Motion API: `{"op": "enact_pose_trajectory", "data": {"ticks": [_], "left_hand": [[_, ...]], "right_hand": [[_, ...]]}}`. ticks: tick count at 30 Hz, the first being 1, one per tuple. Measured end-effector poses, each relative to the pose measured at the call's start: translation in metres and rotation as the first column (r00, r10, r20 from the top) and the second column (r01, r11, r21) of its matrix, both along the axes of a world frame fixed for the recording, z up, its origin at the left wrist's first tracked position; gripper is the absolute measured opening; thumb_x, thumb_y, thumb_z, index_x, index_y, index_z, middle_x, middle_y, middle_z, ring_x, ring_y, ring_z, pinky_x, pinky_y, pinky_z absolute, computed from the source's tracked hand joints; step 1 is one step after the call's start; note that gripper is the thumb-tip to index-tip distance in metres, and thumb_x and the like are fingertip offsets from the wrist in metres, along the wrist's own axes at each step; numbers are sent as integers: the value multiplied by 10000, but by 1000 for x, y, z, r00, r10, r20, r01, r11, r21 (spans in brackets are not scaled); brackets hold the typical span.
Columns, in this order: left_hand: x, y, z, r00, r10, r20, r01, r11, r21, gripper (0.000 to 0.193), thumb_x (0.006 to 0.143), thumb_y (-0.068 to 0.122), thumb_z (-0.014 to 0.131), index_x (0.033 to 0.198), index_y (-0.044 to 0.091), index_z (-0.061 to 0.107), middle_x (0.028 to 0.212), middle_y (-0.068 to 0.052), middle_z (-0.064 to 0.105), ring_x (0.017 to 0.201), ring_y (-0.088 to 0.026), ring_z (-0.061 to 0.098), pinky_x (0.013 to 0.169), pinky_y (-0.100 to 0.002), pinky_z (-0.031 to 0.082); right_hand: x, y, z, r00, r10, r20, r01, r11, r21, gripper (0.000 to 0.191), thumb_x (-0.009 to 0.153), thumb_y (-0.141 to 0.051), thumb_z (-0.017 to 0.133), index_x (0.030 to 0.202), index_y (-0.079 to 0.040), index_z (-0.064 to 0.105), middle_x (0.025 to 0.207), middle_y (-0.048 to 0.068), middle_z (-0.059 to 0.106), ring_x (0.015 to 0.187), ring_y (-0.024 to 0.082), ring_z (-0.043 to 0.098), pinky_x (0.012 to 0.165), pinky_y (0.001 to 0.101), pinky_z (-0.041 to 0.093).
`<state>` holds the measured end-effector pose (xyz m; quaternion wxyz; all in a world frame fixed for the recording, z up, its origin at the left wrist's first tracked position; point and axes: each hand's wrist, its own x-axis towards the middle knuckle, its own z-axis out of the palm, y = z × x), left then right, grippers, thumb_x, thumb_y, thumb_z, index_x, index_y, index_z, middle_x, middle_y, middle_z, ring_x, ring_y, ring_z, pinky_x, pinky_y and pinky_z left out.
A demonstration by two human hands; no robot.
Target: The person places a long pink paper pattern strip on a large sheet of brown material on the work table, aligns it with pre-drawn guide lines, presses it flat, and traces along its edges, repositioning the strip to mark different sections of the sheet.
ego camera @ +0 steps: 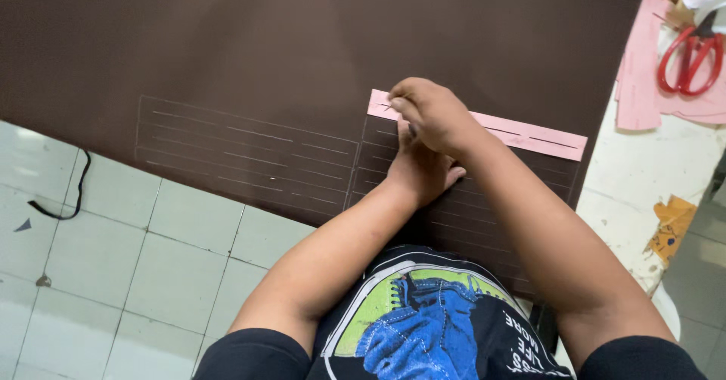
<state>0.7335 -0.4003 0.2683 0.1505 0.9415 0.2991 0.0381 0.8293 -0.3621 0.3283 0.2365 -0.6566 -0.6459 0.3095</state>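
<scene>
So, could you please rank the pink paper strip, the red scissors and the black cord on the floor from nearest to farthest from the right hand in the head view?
1. Pink paper strip: directly under the right hand, touching.
2. Red scissors: far right, on the pink sheets.
3. Black cord: far left, on the tiled floor.
</scene>
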Motion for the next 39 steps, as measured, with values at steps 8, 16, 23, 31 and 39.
{"op": "enact_pose_trajectory", "data": {"ticks": [8, 16, 23, 31, 39], "left_hand": [[0, 2, 16, 998, 24, 62, -16, 993, -119, 592, 953, 508, 555, 1415, 138, 551, 1481, -118, 502, 1430, -388, 338, 1154, -690, 173], [-2, 8, 37, 990, -74, -116, 58, 989, -139, 528, 981, 507, 491, 1416, 212, 539, 1566, -39, 373, 1497, -320, 217, 1134, -787, 91], [-1, 10, 39, 995, -43, -85, 33, 993, -110, 617, 978, 532, 487, 1479, 172, 495, 1552, -39, 392, 1484, -299, 240, 1149, -777, 82], [7, 8, 27, 980, -53, -190, 47, 998, -35, 630, 945, 583, 506, 1475, 245, 455, 1544, -164, 333, 1413, -463, 263, 1099, -776, 172], [8, 3, 15, 996, 0, -87, 8, 996, 91, 713, 910, 582, 583, 1529, 278, 401, 1477, -241, 369, 1336, -492, 378, 1063, -791, 269]], "right_hand": [[-32, 31, 32, 994, 79, 81, -67, 987, -144, 278, 1015, -296, 595, 1108, -62, 711, 1077, 139, 741, 1009, 300, 712, 882, 406, 547], [-33, 49, 43, 958, 118, 263, -133, 990, 38, 225, 1037, -257, 596, 1067, -61, 703, 1053, 122, 714, 968, 324, 690, 829, 432, 544], [-26, 41, 33, 980, 63, 188, -93, 983, 158, 181, 1034, -214, 618, 1053, -55, 704, 1038, 107, 703, 942, 311, 690, 807, 406, 556], [30, -2, 11, 967, -69, 246, 51, 996, 77, 178, 1005, -207, 656, 1083, -67, 733, 1097, 123, 720, 979, 317, 695, 838, 408, 551], [164, -125, 5, 874, -366, 318, 341, 930, 135, 178, 1067, -197, 655, 1122, -52, 743, 1070, 155, 732, 979, 317, 704, 847, 408, 545]]}}
